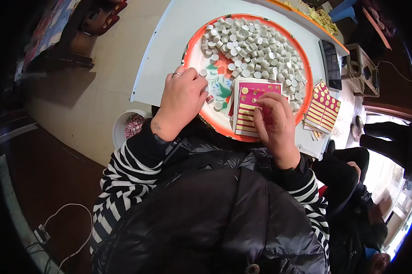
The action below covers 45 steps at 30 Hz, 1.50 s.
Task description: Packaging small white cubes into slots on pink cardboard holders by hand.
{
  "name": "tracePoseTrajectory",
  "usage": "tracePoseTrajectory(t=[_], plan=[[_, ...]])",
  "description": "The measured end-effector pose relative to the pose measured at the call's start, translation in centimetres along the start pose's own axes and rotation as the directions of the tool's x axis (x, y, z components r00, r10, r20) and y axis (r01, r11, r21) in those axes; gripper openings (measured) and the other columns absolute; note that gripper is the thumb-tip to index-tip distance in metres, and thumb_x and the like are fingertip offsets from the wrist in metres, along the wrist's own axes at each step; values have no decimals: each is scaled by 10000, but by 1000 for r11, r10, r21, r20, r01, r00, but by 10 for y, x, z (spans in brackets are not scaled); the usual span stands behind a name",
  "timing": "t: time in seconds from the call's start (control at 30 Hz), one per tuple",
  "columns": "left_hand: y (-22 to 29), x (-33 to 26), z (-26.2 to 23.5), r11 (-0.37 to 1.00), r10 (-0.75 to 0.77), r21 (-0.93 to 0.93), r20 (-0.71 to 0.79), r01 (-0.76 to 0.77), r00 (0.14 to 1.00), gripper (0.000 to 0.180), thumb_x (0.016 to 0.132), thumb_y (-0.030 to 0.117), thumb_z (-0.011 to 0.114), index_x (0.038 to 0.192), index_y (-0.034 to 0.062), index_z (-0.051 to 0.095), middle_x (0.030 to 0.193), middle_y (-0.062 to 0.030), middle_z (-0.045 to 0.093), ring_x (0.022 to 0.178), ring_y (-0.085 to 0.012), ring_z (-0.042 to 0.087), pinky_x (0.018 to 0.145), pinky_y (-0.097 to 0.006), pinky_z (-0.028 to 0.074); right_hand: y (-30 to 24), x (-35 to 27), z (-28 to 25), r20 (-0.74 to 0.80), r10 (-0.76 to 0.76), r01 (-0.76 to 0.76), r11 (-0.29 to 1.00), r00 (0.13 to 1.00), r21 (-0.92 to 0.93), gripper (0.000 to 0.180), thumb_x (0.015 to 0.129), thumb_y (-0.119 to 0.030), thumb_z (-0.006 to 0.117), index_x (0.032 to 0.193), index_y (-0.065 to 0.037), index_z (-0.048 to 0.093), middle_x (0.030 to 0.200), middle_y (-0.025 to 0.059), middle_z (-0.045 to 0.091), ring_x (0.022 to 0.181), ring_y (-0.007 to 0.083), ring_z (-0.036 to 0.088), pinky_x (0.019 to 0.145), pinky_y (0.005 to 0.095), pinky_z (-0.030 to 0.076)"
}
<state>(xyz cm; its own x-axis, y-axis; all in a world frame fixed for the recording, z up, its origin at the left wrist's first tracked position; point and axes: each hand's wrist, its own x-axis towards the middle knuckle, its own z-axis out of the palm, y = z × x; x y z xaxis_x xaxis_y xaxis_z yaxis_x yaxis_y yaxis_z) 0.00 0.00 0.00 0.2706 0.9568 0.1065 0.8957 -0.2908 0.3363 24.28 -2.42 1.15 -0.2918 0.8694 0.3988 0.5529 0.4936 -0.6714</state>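
Note:
My left hand (183, 100) is over the left rim of a round enamel tray (194, 50), its fingers curled and closed. At its fingertips is a small red-and-white piece (209, 99), partly hidden. A loose white cap (203, 72) lies beside the index finger, and another white cap (218, 105) lies nearer me. My right hand (277, 123) is over a stack of magenta-and-gold sticker sheets (247, 112) on the tray, thumb and index finger brought together in a pinch. Whatever is between those fingertips is too small to make out.
Many small white caps (256, 45) fill the tray's far side. More sticker sheets (323, 109) lie right of the tray, below a dark phone-like device (330, 64). A white bucket (121, 130) of red-and-white pieces stands at left. Another person (352, 182) sits at right.

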Motion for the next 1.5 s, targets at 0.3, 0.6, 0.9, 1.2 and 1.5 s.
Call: tracePoseTrajectory(t=[0.3, 0.6, 0.9, 1.2, 1.5], plan=[[4, -9, -5, 954, 2, -292, -219, -67, 976, 169, 758, 62, 712, 908, 61, 636, 845, -56, 629, 843, -254, 589, 807, -383, 427, 1, -3, 0, -12, -33, 33, 999, 999, 10, 255, 781, 41, 673, 1009, -15, 573, 1019, 152, 596, 866, 290, 621, 721, 348, 511], [0, -9, 1, 927, 4, -353, -333, -128, 943, 180, 747, -2, 706, 882, 52, 599, 837, -66, 628, 843, -258, 598, 839, -369, 428, 0, -4, -4, -28, -36, 36, 999, 999, 3, 262, 752, 38, 693, 982, -11, 579, 999, 141, 593, 834, 291, 610, 693, 354, 513], [-3, -5, -2, 990, 101, -78, -154, -114, 983, 178, 719, 85, 743, 851, 86, 624, 833, -39, 623, 964, -255, 576, 903, -402, 384, 4, -3, -2, 6, 5, -5, 1000, 1000, 29, 249, 789, 28, 682, 1009, -15, 575, 1033, 151, 595, 844, 279, 620, 700, 330, 511], [-12, 29, 7, 990, 118, 97, -152, -104, 981, 183, 718, 110, 742, 879, 83, 660, 857, -37, 625, 978, -255, 567, 911, -412, 379, 2, -2, -4, -13, 9, -9, 1000, 1000, 29, 250, 793, 28, 675, 1018, -16, 575, 1038, 158, 594, 843, 284, 618, 711, 321, 506], [29, -8, -12, 733, -120, -678, -54, 52, 991, 243, 774, -32, 683, 1005, 40, 663, 830, -60, 619, 753, -165, 602, 648, -291, 488, -7, -8, -5, 137, 396, -416, 818, 908, 397, 212, 852, -6, 656, 1049, -13, 578, 960, 49, 595, 812, 122, 574, 684, 254, 467]])
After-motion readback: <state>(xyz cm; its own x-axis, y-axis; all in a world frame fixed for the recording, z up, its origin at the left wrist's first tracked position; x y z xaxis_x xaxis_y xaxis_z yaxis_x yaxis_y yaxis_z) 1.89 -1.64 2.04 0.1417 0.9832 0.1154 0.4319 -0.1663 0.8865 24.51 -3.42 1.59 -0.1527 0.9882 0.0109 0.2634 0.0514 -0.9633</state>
